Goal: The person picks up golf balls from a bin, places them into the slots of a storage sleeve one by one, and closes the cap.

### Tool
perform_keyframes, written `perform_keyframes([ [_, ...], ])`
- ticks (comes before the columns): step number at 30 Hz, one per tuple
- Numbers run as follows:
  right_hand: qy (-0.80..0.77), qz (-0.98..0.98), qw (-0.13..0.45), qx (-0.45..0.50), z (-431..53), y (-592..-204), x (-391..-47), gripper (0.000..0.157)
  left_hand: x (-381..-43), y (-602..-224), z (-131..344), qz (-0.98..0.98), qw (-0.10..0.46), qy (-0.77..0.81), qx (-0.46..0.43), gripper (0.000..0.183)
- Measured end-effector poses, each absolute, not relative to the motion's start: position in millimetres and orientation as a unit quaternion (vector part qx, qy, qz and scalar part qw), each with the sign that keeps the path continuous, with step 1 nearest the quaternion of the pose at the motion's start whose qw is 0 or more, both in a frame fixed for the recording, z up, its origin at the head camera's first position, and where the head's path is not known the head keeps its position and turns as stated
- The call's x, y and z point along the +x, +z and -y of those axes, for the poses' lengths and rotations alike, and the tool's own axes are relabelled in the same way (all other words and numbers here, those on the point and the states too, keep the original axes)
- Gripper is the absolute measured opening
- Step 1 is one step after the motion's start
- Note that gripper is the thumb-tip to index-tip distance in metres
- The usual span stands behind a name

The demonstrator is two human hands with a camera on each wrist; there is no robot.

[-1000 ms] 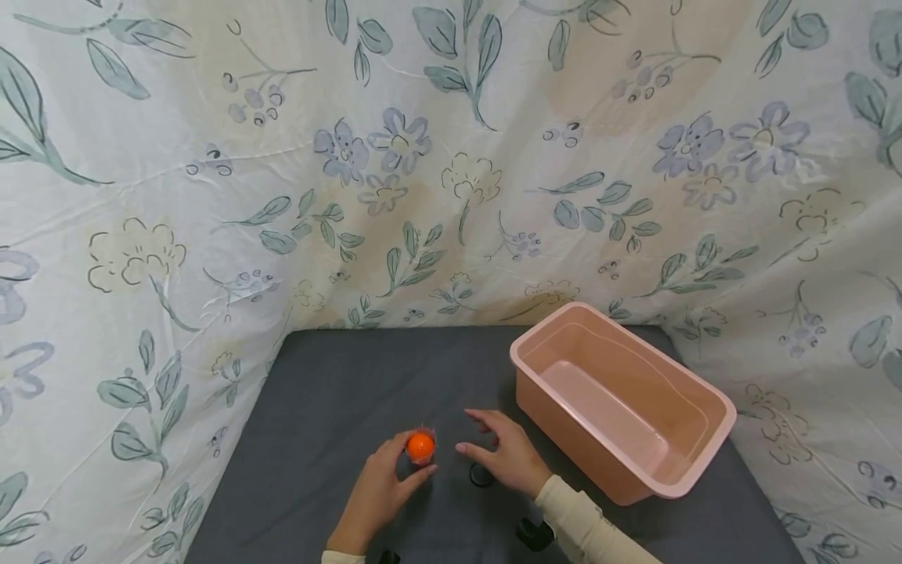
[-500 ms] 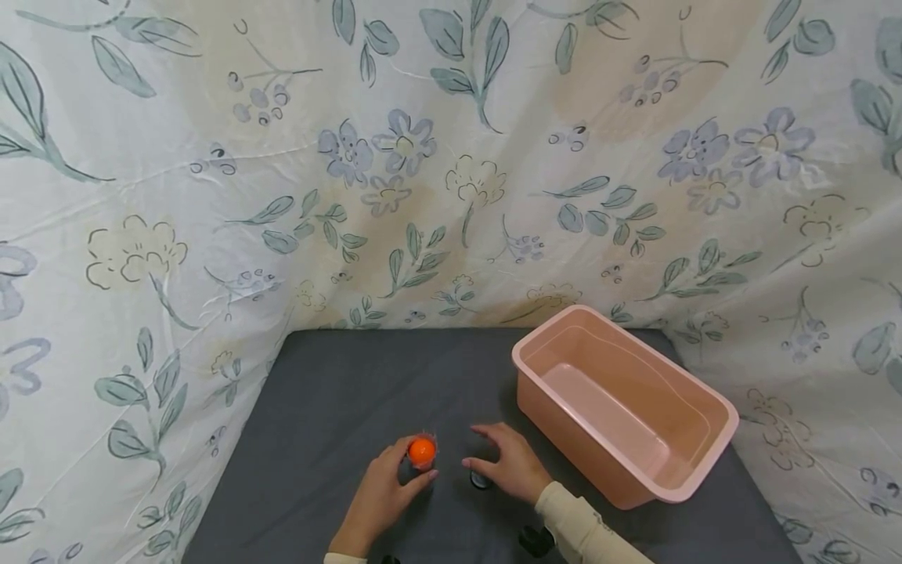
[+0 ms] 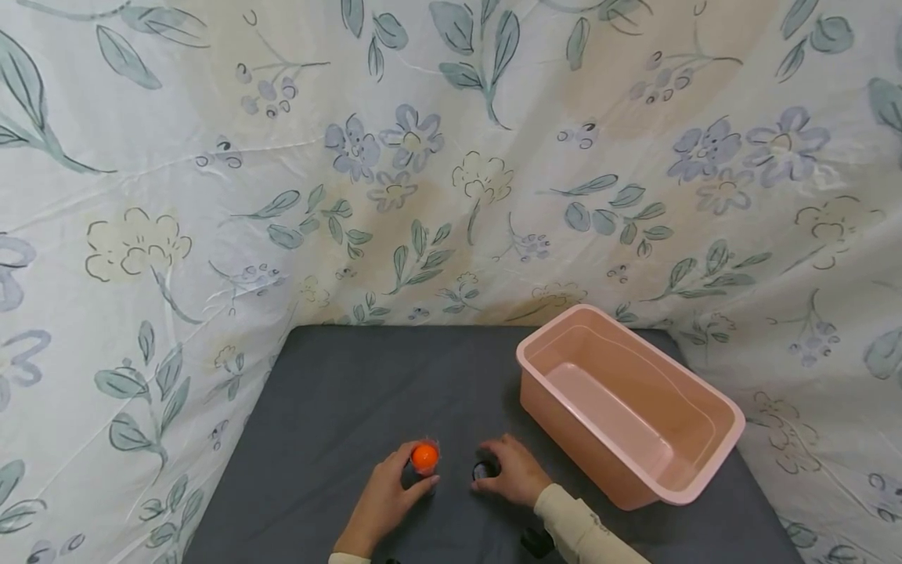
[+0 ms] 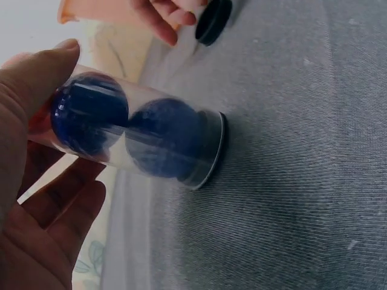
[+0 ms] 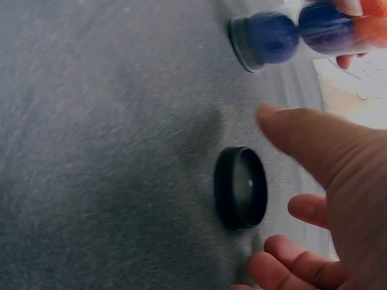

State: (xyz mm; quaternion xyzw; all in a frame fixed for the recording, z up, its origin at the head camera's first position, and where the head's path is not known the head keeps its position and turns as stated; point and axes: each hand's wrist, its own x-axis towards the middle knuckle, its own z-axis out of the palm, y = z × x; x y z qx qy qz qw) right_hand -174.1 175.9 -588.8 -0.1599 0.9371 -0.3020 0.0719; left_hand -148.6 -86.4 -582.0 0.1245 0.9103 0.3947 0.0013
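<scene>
My left hand (image 3: 387, 493) grips the upper part of a clear plastic tube (image 4: 145, 130) between thumb and fingers. An orange ball (image 3: 425, 456) shows at the tube's top, and two dark blue balls (image 4: 166, 134) sit below it. The tube's lower end stands on the dark cloth. To its right, a round black lid (image 5: 224, 187) lies on the cloth with its hollow side up. My right hand (image 3: 517, 474) is spread around this lid, thumb on one side and fingers on the other. In the right wrist view the fingertips appear apart from the lid.
A pink rectangular tub (image 3: 599, 454) stands right of my right hand, with nothing visible inside. Dark grey cloth (image 3: 366, 384) covers the table. Floral fabric (image 3: 395, 157) hangs behind and along both sides. A small black object (image 3: 537, 542) is by my right sleeve.
My right hand has lowered toward me and come around the black lid. My left hand keeps its grip on the tube, almost in place.
</scene>
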Motion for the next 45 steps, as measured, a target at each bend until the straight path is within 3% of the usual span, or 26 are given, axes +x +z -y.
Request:
perform_keyframes([
  [5,-0.272,-0.945,0.081,-0.161,-177,-593,-171,0.058,-148,-584,86,-0.904,-0.005,0.41,0.125,0.053],
  [11,-0.239,-0.956,0.051,-0.16,-179,-599,-172,0.045,-149,-585,85,-0.896,-0.007,0.42,0.142,0.058],
  [18,-0.242,-0.958,0.045,-0.145,-180,-590,-171,0.042,-147,-582,86,-0.897,0.021,0.421,0.13,0.073],
  [23,-0.258,-0.954,0.027,-0.149,-177,-578,-170,0.038,-143,-577,89,-0.901,0.004,0.414,0.125,0.077],
  [34,-0.254,-0.951,-0.017,-0.173,-167,-544,-168,0.041,-140,-555,97,-0.9,-0.011,0.421,0.111,0.069],
  [45,-0.264,-0.946,-0.039,-0.185,-162,-515,-166,0.048,-142,-537,104,-0.9,-0.034,0.415,0.131,0.073],
])
